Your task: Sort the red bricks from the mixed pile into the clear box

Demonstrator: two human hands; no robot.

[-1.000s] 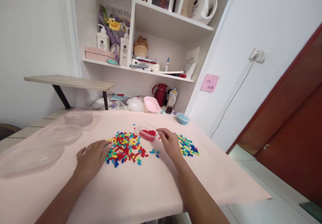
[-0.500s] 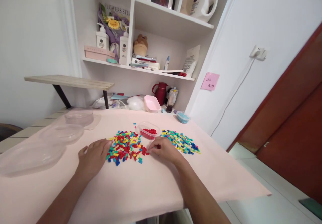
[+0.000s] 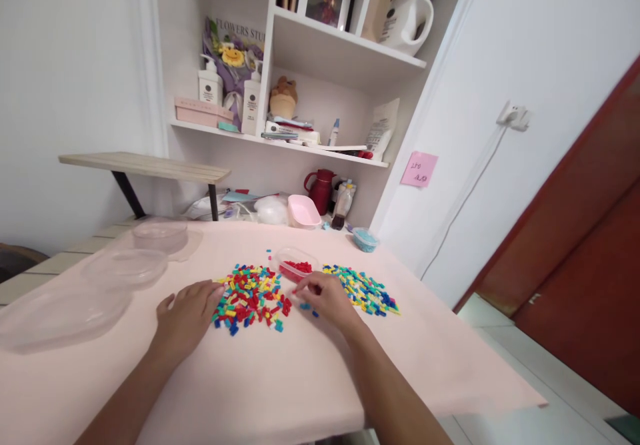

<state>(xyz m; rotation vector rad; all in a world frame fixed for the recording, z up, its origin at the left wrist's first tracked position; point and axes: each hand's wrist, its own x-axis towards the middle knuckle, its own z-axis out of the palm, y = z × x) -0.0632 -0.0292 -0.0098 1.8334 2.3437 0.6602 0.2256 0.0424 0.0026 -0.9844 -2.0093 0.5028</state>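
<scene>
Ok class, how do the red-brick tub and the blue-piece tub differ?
The red-brick tub is partly filled; the blue-piece tub looks fuller. The red-brick tub sits near the right hand; the blue-piece tub stands farther back. Both are see-through.

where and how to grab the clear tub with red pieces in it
Likely the far rim of the clear tub, pinched from above: it rises above the red pieces, with bare cloth behind, while the mixed pile crowds its near left and the right hand its near right.

Left grip [image 3: 187,313] palm down and relaxed, right grip [image 3: 326,298] pinched together, both forearms [image 3: 134,388] slanting inward
</scene>
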